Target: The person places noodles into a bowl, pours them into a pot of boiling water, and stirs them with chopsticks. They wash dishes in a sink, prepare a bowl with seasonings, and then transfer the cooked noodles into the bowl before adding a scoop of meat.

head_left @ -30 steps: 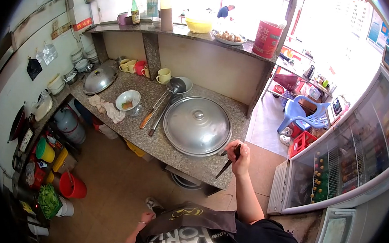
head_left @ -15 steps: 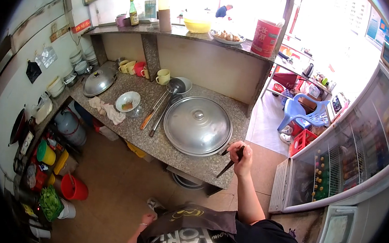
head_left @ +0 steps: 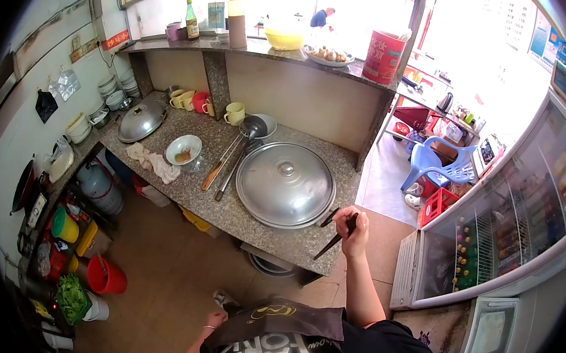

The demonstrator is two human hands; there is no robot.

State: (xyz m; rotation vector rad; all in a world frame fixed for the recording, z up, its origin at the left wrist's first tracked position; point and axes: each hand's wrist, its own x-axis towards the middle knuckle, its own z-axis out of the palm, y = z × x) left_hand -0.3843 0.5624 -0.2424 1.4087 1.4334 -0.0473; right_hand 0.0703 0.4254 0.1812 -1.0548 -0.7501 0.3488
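Right hand [head_left: 353,230] pinches dark chopsticks [head_left: 335,231] at surface's front right corner, tips by big lid [head_left: 286,184]; loose grip could drop them. Left hand [head_left: 214,318] curled, low, holding nothing

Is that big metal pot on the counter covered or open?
Covered. The big domed lid sits flat over it, knob up, hiding what is underneath. The right hand holds dark chopsticks beside its rim.

Granite counter [head_left: 228,209] under big lid [head_left: 286,184]
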